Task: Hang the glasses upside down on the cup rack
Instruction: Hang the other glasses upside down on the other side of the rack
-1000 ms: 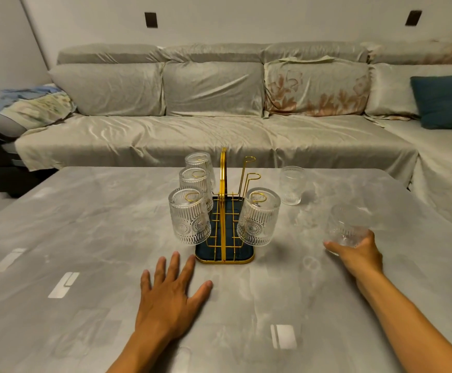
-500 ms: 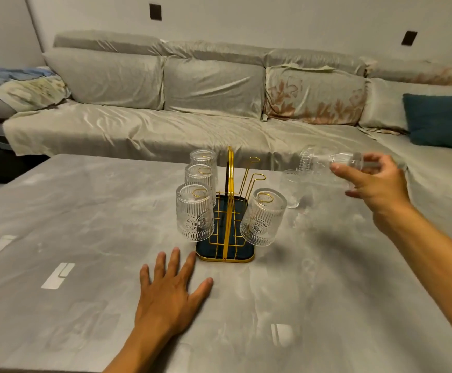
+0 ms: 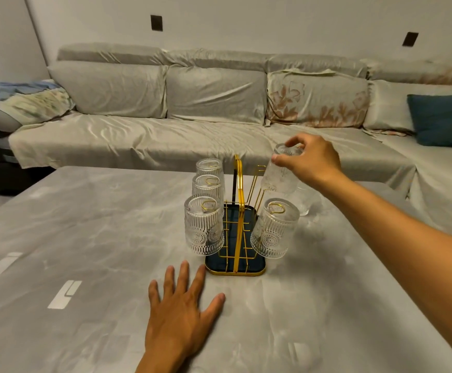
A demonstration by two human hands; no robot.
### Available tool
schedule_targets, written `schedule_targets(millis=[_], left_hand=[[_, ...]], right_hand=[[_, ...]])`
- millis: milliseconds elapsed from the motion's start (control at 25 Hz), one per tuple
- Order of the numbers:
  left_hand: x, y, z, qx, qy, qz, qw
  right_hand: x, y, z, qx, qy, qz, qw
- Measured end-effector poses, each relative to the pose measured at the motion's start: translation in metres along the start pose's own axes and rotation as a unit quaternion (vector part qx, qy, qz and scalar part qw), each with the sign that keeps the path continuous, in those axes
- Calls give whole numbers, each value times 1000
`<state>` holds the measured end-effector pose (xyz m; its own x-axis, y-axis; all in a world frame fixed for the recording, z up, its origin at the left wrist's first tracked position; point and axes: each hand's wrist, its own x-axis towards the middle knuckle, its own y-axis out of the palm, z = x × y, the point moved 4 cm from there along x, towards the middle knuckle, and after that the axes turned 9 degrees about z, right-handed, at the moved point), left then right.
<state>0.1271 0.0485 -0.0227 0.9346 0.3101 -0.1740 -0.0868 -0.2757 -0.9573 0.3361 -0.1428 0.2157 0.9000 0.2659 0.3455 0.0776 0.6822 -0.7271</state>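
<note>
Your right hand [image 3: 311,160] pinches the base of a clear ribbed drinking glass [image 3: 280,170], mouth down, long axis near upright and slightly tilted, above a free prong of the gold wire cup rack [image 3: 237,211]. Your left hand [image 3: 179,316] lies flat, open and empty on the grey marbled desk [image 3: 84,238]. The glass looks rigid, slick and breakable; holding its thick base seems wise.

Left hand [image 3: 177,317]: bare, no glove, ring or watch is seen.
Right hand [image 3: 312,160]: bare, no ring is seen.
Forearms: uncovered, no sleeve is seen on either arm up to the frame edge.
</note>
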Motion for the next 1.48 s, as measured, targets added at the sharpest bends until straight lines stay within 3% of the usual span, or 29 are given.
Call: schedule_targets(millis=[400, 680, 960, 1080, 1200, 1360, 1480], left_hand=[[-3, -4, -2, 6, -2, 4, 1000], [-3, -4, -3, 6, -3, 7, 1000], [-2, -3, -4, 6, -6, 9, 1000], [-4, -3, -4, 9, -1, -3, 1000], [-5, -3, -4, 9, 0, -13, 1000], [-4, -3, -2, 8, 1, -21, 1000], [-3, -3, -2, 12, -1, -22, 1000]], right_hand=[[-7, 46, -8, -80, 18, 104, 991], [-2, 59, -10, -74, 80, 151, 982], [-2, 58, -19, -38, 64, 191, 979], [-7, 34, -43, 32, 77, 107, 991], [-16, 19, -102, 101, 158, -1, 982], [-21, 49, -183, 203, 303, 22, 931], [-7, 85, -205, 248, 301, 20, 921]])
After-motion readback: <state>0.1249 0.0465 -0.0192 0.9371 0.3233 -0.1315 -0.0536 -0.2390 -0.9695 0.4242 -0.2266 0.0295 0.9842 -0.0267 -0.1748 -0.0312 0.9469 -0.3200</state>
